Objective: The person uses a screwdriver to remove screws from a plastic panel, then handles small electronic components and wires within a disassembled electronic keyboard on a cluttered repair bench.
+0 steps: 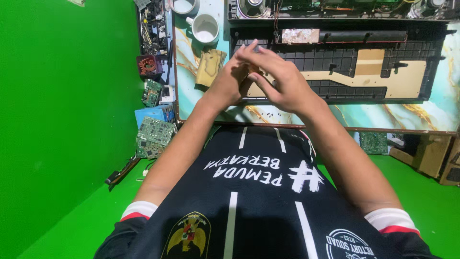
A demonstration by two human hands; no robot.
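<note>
Head view: left hand (230,79) and right hand (280,79) pinch small brownish part (253,69) together above black ribbed plastic panel (335,60); loosened pinch could drop part into ribs.

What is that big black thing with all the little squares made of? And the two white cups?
The big black panel looks like moulded plastic: matt, with a ribbed grid of squares. The tan sheet on it could be card or thin fibreboard; hard to tell. The two white cups look like glazed ceramic: thick rims, smooth shiny sides.
</note>
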